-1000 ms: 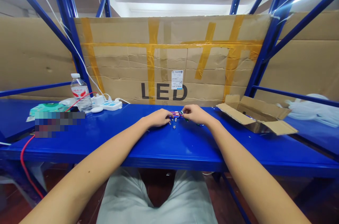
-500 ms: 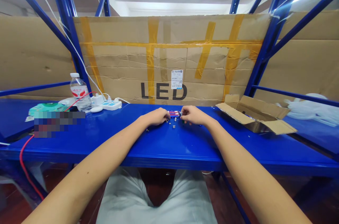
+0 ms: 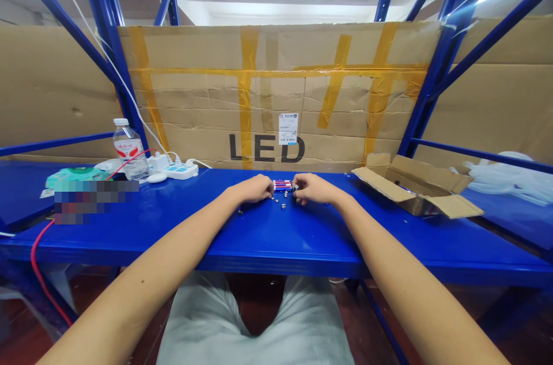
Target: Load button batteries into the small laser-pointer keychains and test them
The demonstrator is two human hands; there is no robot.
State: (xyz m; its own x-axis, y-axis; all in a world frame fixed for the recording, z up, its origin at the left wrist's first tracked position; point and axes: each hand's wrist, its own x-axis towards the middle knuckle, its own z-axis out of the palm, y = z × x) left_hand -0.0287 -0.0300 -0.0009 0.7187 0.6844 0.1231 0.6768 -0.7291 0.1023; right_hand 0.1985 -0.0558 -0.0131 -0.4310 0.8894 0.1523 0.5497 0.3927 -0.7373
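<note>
A short purple, red and white striped bundle (image 3: 283,185) lies on the blue tabletop between my two hands; its exact kind is too small to tell. At its left end my left hand (image 3: 258,188) rests low with the fingers curled and pressed together. Close to the right end, my right hand (image 3: 310,189) is closed in a pinch, with a small dark bit showing at the fingertips. What either hand grips is mostly hidden by the fingers. Several small shiny metal pieces (image 3: 283,206) are scattered just in front of the bundle.
An open cardboard box (image 3: 417,186) stands on the right. On the left are a water bottle (image 3: 131,149), a white power strip (image 3: 181,170), a green packet (image 3: 75,177) and a red cable (image 3: 38,250). Behind the blue table (image 3: 276,244) rises a large taped carton (image 3: 194,106).
Both hands have shifted very slightly around the striped bundle, and a little more of it shows between them. The loose metal pieces lie about where they were.
</note>
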